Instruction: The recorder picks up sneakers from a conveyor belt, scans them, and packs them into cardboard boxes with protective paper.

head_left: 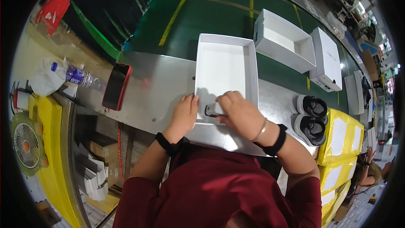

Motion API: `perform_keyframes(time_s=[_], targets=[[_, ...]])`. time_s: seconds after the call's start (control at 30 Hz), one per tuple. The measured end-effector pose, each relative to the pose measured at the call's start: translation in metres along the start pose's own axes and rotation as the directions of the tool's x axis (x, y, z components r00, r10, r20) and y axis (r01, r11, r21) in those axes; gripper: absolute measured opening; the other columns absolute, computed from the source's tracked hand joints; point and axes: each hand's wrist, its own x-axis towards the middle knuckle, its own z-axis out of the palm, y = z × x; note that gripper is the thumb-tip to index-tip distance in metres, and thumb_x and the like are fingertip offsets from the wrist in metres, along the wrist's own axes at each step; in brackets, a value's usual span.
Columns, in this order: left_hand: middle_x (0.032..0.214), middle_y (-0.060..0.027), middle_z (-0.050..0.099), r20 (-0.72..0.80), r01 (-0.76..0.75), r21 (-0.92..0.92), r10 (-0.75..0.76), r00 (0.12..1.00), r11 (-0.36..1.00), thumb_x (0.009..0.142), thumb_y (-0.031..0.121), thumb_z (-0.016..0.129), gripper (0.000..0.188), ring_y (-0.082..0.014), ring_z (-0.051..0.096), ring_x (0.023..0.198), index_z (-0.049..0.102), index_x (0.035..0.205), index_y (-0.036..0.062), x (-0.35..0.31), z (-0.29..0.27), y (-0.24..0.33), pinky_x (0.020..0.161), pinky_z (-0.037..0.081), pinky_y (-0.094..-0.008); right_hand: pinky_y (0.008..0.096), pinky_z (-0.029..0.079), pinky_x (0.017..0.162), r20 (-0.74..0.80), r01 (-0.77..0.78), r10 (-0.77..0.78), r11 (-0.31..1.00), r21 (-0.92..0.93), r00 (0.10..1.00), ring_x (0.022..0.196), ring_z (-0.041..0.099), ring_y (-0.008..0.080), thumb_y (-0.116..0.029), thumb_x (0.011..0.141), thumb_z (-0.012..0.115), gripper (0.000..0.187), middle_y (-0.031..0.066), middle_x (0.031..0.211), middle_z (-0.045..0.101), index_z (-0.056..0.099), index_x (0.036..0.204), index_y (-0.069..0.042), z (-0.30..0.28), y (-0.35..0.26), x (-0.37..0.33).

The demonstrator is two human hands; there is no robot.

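Note:
An uncovered white cardboard box [225, 65] lies in front of me, its near part on the metal table and its far part over the green belt. My left hand [184, 114] is closed on the box's near left corner, its fingers at the wall. Over the near end of the box, my right hand [242, 116] grips a small grey and black handheld tool [214, 109]. The fingers cover much of the tool, so its exact kind cannot be made out. To the right, a pair of black shoes [311, 118] with white soles stands on the table.
Another uncovered white box [282, 38] and a closed one [327, 59] stand on the green conveyor belt [219, 0]. Yellow-wrapped bundles [337, 143] are stacked at right. A red-edged phone [117, 86], a plastic bottle [76, 75] and a green fan [27, 143] are at left.

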Motion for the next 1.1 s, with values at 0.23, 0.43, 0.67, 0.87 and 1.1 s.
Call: perform_keyframes(time_s=[0.23,0.43,0.67,0.87,1.1], targets=[[0.089,-0.0222,0.056,0.01,0.055,0.037,-0.055,0.998,0.998,0.094,0.025,0.039,0.028,-0.0413,0.054,0.083,0.052,0.098,0.0005,0.0,-0.004,-0.001,0.071,0.044,-0.0472,0.0337,0.047,0.077,0.175,0.103,-0.074,0.982,-0.16,0.982,0.088,0.052,0.027,-0.018,0.07,0.069,0.04,0.0118,0.094,0.051,0.048,0.101,-0.002,0.044,0.0,0.026],[0.087,-0.0224,0.055,0.022,0.008,0.051,-0.009,1.0,0.999,0.094,0.025,0.04,0.027,-0.0415,0.054,0.08,0.052,0.097,0.0007,0.003,0.0,-0.008,0.068,0.044,-0.0473,0.034,0.047,0.076,0.135,0.071,-0.044,0.977,-0.2,0.99,0.087,0.052,0.0266,-0.018,0.069,0.07,0.038,0.0115,0.091,0.05,0.048,0.096,-0.002,0.058,0.006,0.024],[0.086,-0.0225,0.055,0.045,-0.003,0.021,0.002,0.999,1.0,0.091,0.025,0.046,0.027,-0.0407,0.054,0.077,0.052,0.093,-0.002,0.002,-0.009,-0.011,0.068,0.044,-0.0461,0.0391,0.046,0.071,-0.148,-0.169,0.15,0.977,-0.129,0.978,0.086,0.053,0.0333,-0.014,0.07,0.069,0.038,0.0144,0.096,0.051,0.049,0.101,-0.004,-0.026,0.005,-0.018],[0.09,-0.024,0.056,0.172,-0.046,0.138,0.022,0.985,0.989,0.085,0.018,0.051,0.024,-0.0414,0.055,0.08,0.053,0.094,-0.0035,0.02,-0.019,-0.005,0.072,0.045,-0.0447,0.0394,0.046,0.073,-0.2,-0.39,0.343,0.875,-0.288,0.918,0.09,0.053,0.0326,-0.014,0.07,0.07,0.041,0.0138,0.094,0.053,0.05,0.105,-0.004,-0.048,0.03,-0.1],[0.081,-0.0227,0.061,0.071,-0.144,0.395,0.127,0.989,0.907,0.082,0.009,0.049,0.018,-0.0417,0.057,0.078,0.058,0.095,0.0002,0.07,-0.066,-0.047,0.069,0.046,-0.0451,0.0363,0.045,0.081,-0.156,-0.294,0.278,0.951,-0.093,0.948,0.096,0.052,0.0299,-0.023,0.07,0.071,0.055,0.0131,0.102,0.054,0.048,0.116,-0.004,-0.025,0.036,-0.114]])
